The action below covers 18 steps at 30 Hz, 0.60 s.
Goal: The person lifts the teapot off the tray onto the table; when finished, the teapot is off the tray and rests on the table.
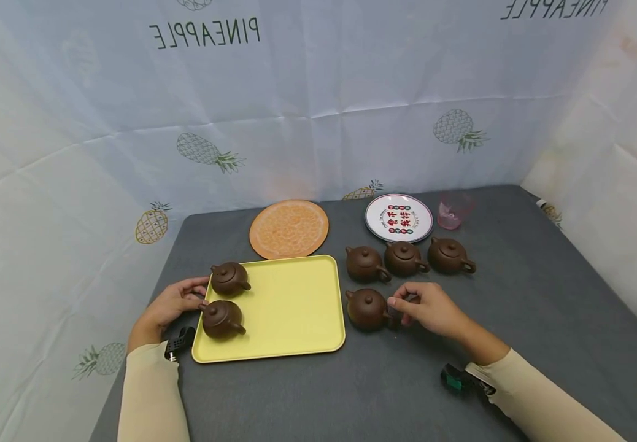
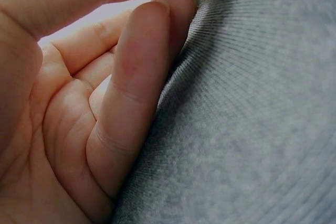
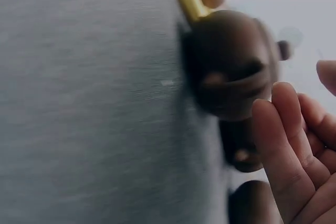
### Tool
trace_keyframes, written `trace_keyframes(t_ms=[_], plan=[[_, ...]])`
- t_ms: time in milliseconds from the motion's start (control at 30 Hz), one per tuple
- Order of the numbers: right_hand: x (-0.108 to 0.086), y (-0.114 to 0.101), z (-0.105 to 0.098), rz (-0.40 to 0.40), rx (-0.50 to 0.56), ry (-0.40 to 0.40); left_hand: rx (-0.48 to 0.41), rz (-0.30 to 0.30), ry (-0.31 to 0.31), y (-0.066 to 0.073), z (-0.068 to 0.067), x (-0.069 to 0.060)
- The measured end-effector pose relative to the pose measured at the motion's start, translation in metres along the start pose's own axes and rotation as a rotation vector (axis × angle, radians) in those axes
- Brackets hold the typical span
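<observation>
My left hand [image 1: 177,301] is at the left edge of a yellow tray [image 1: 291,313], its thumb and fingertips pinching the rim. On the tray stand two brown teapots, a rear teapot [image 1: 229,279] and a front teapot [image 1: 221,320], both near that hand. In the left wrist view the curled fingers [image 2: 131,77] meet the tray's edge at the top. My right hand [image 1: 426,307] is beside the handle of another brown teapot [image 1: 366,310], right of the tray. The right wrist view shows its thumb apart from its fingers [image 3: 278,140], with that teapot [image 3: 231,66] just past them.
Behind the right hand stand three more brown teapots: a left one [image 1: 364,264], a middle one [image 1: 403,258] and a right one [image 1: 448,255]. Farther back are an orange round mat [image 1: 289,229], a white printed plate [image 1: 399,218] and a pink clear cup [image 1: 453,212]. Grey cloth [image 1: 296,399] covers the table.
</observation>
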State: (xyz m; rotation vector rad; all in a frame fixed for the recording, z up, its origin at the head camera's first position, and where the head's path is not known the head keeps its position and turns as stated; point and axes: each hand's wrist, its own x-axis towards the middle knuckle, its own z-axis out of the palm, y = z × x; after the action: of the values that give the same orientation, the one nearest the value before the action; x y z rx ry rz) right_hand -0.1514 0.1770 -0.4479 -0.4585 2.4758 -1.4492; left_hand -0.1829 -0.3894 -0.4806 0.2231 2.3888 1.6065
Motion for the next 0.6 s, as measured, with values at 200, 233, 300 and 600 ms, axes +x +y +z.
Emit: trace_keyframes(t_ms=[200, 233, 300, 600], plan=[[0.016, -0.024, 0.008, -0.073, 0.014, 0.013, 0.006, 0.008, 0.004, 0.003, -0.002, -0.003], [0.019, -0.028, 0.011, -0.09, 0.016, 0.002, 0.008, 0.011, 0.003, 0.004, -0.002, -0.003], [0.025, -0.038, 0.021, -0.133, 0.027, -0.021, 0.01, 0.015, 0.001, 0.004, -0.002, -0.004], [0.046, -0.082, 0.071, -0.239, 0.093, -0.162, 0.017, 0.0, 0.004, 0.003, 0.0, -0.002]])
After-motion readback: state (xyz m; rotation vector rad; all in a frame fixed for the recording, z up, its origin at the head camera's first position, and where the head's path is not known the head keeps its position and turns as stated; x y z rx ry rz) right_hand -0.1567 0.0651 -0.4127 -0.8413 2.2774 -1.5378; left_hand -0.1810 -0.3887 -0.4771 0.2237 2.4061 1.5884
